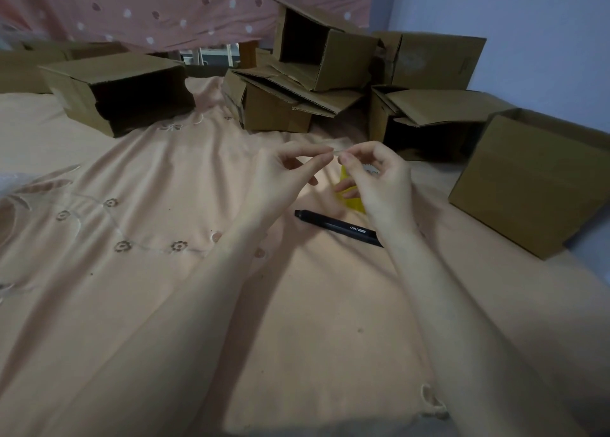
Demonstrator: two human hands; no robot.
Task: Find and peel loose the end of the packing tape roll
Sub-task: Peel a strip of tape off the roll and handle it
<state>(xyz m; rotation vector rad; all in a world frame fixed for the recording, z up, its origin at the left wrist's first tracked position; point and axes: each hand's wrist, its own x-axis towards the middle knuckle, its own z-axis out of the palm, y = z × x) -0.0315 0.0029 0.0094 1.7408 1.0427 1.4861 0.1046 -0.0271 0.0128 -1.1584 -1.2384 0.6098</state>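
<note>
Both hands raised over bed. Left hand [284, 176] & right hand [379, 176] fingers pinch thin clear strip of packing tape [335, 153] btwn them. Yellow roll [350, 192] just below right fingers, mostly hidden. Tape prob light, floppy, sticky; grip at edges.

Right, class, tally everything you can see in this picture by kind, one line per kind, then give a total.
Hands: 2, left hand and right hand, both pinching the tape strip
Tape strip: 1
Black pen: 1
Yellow thing behind the right hand: 1
Cardboard boxes: 6 clear; brown card at far left too dim to count
Total: 11
</note>
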